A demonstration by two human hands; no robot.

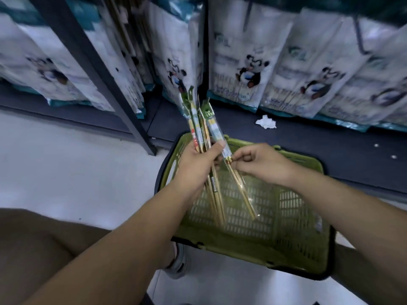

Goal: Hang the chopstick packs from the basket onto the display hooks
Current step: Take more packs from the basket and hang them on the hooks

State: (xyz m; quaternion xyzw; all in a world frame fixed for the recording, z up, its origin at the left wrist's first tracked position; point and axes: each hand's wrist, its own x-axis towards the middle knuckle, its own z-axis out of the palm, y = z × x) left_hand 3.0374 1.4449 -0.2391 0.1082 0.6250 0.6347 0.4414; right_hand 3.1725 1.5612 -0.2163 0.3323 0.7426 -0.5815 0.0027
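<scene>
Bare forearms reach over a green basket [246, 249] that stands on the pale floor [66, 168]. The left grip [197, 166] is clenched round a bundle of chopstick packs [195, 122], held tilted above the basket's far rim. The right grip [259, 164] pinches one pack [243, 195] at the bundle's edge between thumb and forefinger. Panda-printed bags [248, 69] line the rack behind, above a dark shelf [319, 150] where a crumpled white scrap [266, 122] lies.

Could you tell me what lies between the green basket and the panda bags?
A dark shelf base with crumpled white paper on it, seen in the head view.
</scene>
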